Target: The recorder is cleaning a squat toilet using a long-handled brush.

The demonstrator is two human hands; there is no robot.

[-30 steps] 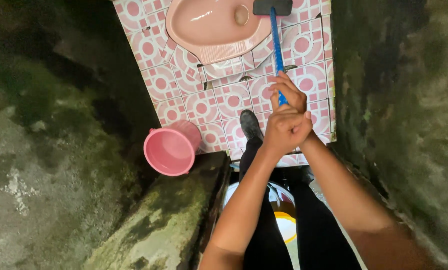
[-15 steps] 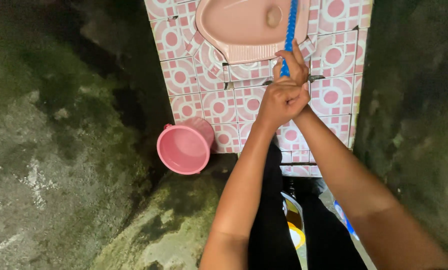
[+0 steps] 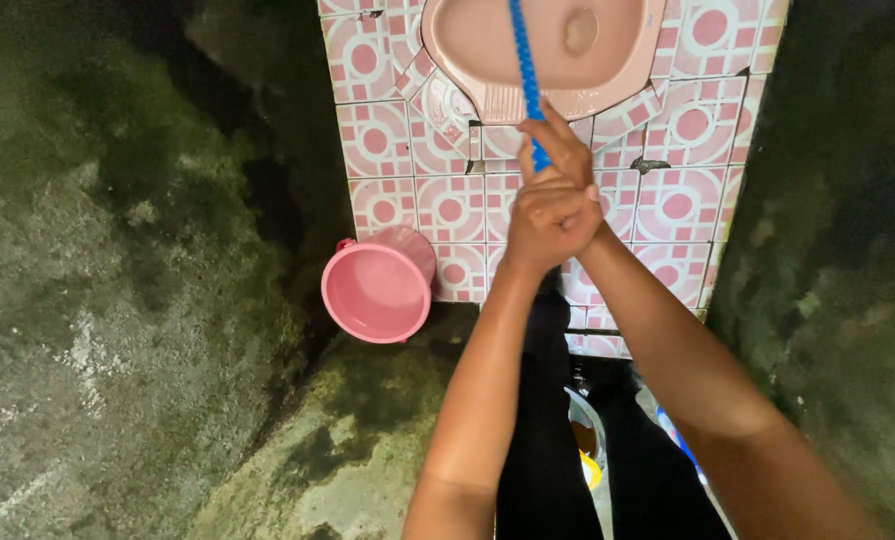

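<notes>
Black trouser legs (image 3: 538,440) stand nearest, beside a mossy concrete ledge (image 3: 348,450) and a pink bucket (image 3: 380,288). Above them the left hand (image 3: 546,222) and right hand (image 3: 558,150) wrap their fingers tight around a blue handle (image 3: 524,70), the left nearer the body, the right further up. The handle's long axis runs away from the fingers, over the pink tiled floor (image 3: 668,200), into the pink squat toilet (image 3: 543,50); its head is out of view.

Setting: small washroom with a squat toilet. Evidence: pink squat pan (image 3: 543,50) set into the floor at top centre; pink-and-white patterned floor tiles (image 3: 451,208) around it; pink plastic bucket (image 3: 378,290) at centre left. Rough cement walls (image 3: 118,280) left and right, dark and green-stained (damp, dimly lit).
</notes>
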